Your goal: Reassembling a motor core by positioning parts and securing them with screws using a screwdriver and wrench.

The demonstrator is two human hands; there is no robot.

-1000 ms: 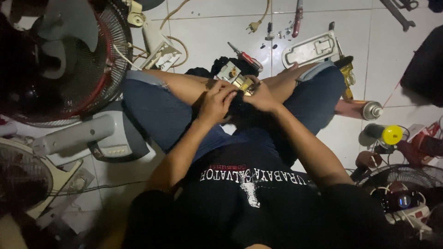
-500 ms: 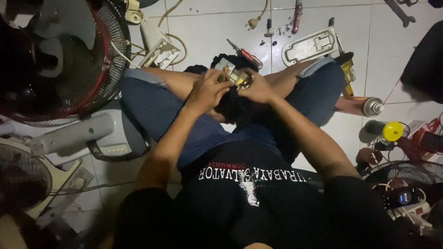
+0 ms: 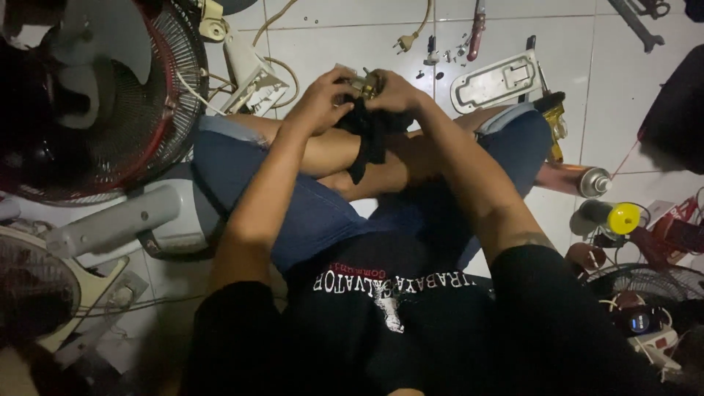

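Observation:
I sit cross-legged on a white tiled floor. Both hands meet above my crossed legs. My left hand (image 3: 323,99) and my right hand (image 3: 392,92) are closed around a small metal motor part (image 3: 364,83) with brass-coloured pieces. A black cloth (image 3: 370,139) hangs down from under the part, draped over my shins. Most of the part is hidden by my fingers.
A fan with a red-rimmed grille (image 3: 95,110) and its grey stand (image 3: 117,220) lie at left. A white plastic cover (image 3: 499,81), a plug (image 3: 402,44), a screwdriver (image 3: 477,29) and screws lie ahead. Spray cans (image 3: 579,180) and a yellow-capped bottle (image 3: 620,218) stand at right.
My hands and the part have moved farther out from my body, over my shins. The black cloth now hangs lower beneath them.

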